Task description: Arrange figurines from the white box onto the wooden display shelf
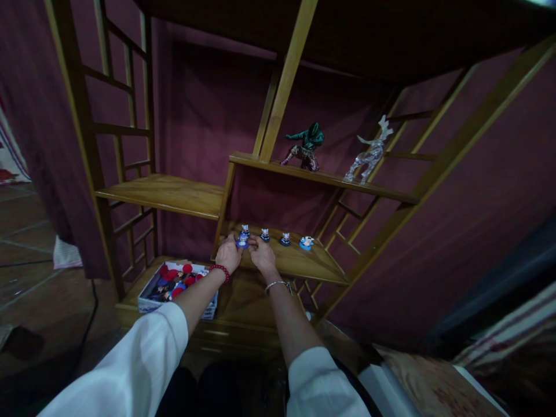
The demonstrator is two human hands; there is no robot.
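Observation:
A small purple figurine (242, 241) on a round base is at the front left of the lower right shelf (295, 263). My left hand (229, 255), with a red bead bracelet, grips it from the left. From the other side my right hand (263, 256), wearing a silver bangle, has its bent fingers at the figurine's right edge. Just behind stands a dark blue and white figurine (245, 229). Along the shelf to the right are two similar figurines (264, 234) (285, 238) and a light blue one (306, 242).
A box (147, 303) of red, dark and blue pieces sits on the lower left ledge. Overhead, a shelf (330, 177) holds a green hooded figure (309, 142) and a clear deer figurine (371, 152). A wooden divider (224, 205) rises left of my hands.

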